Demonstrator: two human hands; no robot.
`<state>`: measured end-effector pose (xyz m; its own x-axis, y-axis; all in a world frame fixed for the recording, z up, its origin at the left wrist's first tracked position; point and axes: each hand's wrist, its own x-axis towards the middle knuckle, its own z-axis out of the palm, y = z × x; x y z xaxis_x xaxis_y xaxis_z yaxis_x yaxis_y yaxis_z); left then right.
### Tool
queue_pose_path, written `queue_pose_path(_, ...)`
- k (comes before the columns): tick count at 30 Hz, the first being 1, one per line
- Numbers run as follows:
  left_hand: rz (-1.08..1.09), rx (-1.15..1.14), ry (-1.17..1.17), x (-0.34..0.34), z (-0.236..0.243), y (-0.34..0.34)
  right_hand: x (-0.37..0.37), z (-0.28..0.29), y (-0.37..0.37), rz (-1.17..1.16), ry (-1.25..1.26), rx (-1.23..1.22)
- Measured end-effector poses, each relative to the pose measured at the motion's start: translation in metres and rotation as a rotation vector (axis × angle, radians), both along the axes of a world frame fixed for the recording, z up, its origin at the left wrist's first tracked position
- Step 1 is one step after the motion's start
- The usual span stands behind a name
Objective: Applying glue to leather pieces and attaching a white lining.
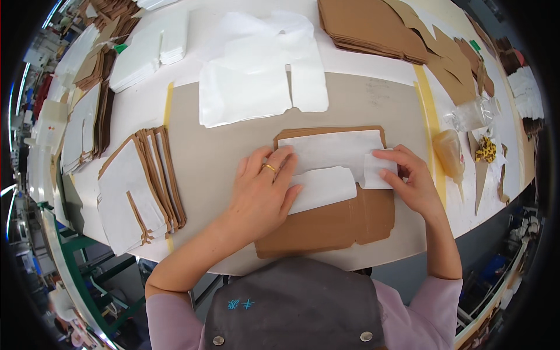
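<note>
A brown panel point(326, 224), with cut corners and a slit at its lower edge, lies flat on the table before me. On its upper part is a thin white sheet point(332, 149). The sheet's lower half is curled up in two flaps, a wide one on the left and a small one on the right. My left hand point(265, 184), with a ring on one finger, holds the left end of the wide flap between bent fingers and thumb. Between thumb and index finger, my right hand point(413, 178) pinches the small flap near the panel's right edge.
Beyond the panel lie loose white sheets point(256, 87). White-faced brown panels point(131, 192) stand stacked at left; a brown stack point(373, 29) is at far right. A bottle of amber liquid point(449, 154), a clear container point(473, 114) and a spotted cloth bundle point(485, 150) sit at right.
</note>
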<state>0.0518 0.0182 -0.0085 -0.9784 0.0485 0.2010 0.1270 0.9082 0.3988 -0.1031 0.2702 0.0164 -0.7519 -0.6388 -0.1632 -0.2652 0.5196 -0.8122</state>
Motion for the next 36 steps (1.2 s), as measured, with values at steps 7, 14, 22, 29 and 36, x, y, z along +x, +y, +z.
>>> queue_pose_path(7, -0.082, -0.080, 0.016, -0.042, 0.013, 0.019, -0.007, -0.007, 0.003, 0.055, -0.019, 0.017)
queue_pose_path(14, -0.313, 0.059, 0.051, -0.094, -0.014, 0.046, -0.004, -0.004, 0.002, 0.065, 0.038, 0.049)
queue_pose_path(22, -0.261, 0.016, 0.001, -0.103, -0.014, 0.054, 0.003, 0.005, 0.006, -0.055, -0.002, 0.114)
queue_pose_path(29, -0.295, 0.023, 0.008, -0.107, -0.016, 0.050, 0.023, -0.007, 0.044, 0.136, 0.152, -0.275)
queue_pose_path(36, -0.309, 0.047, -0.005, -0.110, -0.016, 0.048, 0.038, -0.016, 0.058, 0.417, 0.496, -0.162)
